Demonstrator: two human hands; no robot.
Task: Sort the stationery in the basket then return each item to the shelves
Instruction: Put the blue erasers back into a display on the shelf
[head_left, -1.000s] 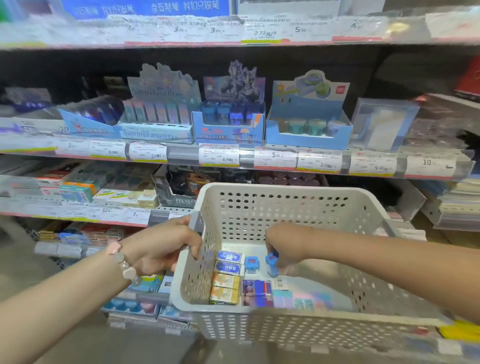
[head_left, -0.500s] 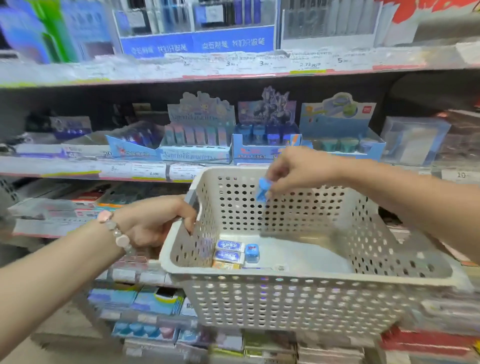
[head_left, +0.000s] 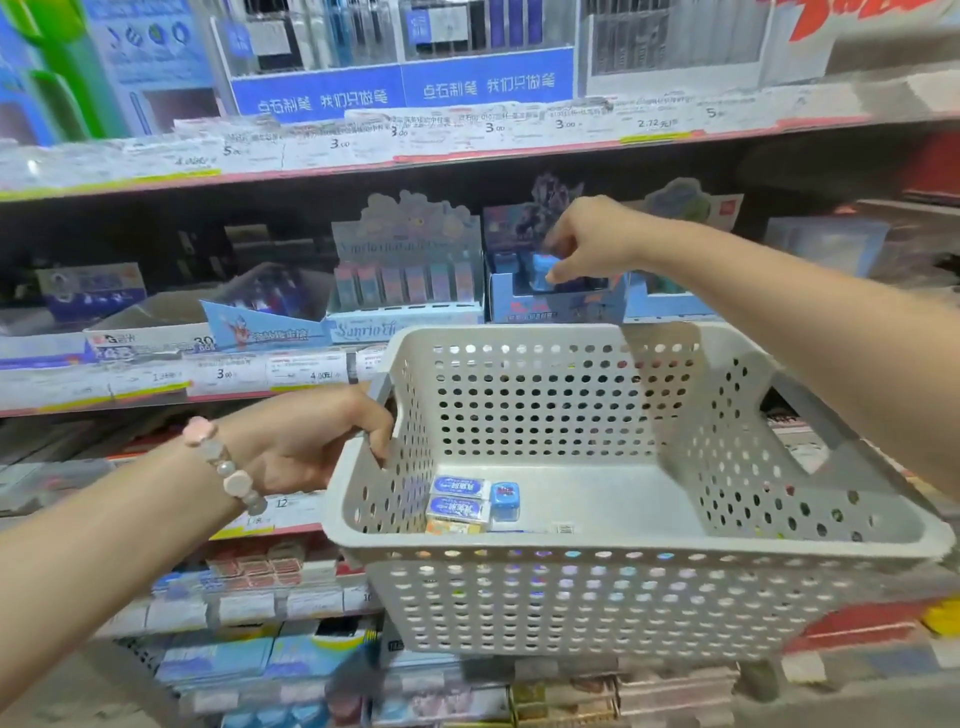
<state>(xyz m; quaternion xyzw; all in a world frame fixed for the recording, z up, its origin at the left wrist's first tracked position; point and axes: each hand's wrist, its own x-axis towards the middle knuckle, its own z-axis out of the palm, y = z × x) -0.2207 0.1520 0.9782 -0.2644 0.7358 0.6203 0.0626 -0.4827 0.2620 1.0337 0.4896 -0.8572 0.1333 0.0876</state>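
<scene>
Pinching a small blue item (head_left: 543, 270) standing tall over the blue display box (head_left: 556, 304), right hand (head_left: 589, 241) fingers curled on it, left hand (head_left: 317, 439) gripping the white basket (head_left: 571, 597) rim

Basket (head_left: 597, 597): matt off-white plastic, smooth, walls punched with round holes. Erasers (head_left: 460, 498) inside: paper sleeves, slight sheen. Small blue sharpener (head_left: 505, 499) beside them: glossy plastic. Display box (head_left: 558, 304) on shelf: printed cardboard, matt, with die-cut backboard. Price strip (head_left: 291, 371): clear glossy plastic over paper labels, catching glare. Bracelet (head_left: 226, 467) on left wrist: smooth polished beads, pale pink and pearly. Blue item (head_left: 543, 270) in right hand: looks plastic, too blurred for finish.
</scene>
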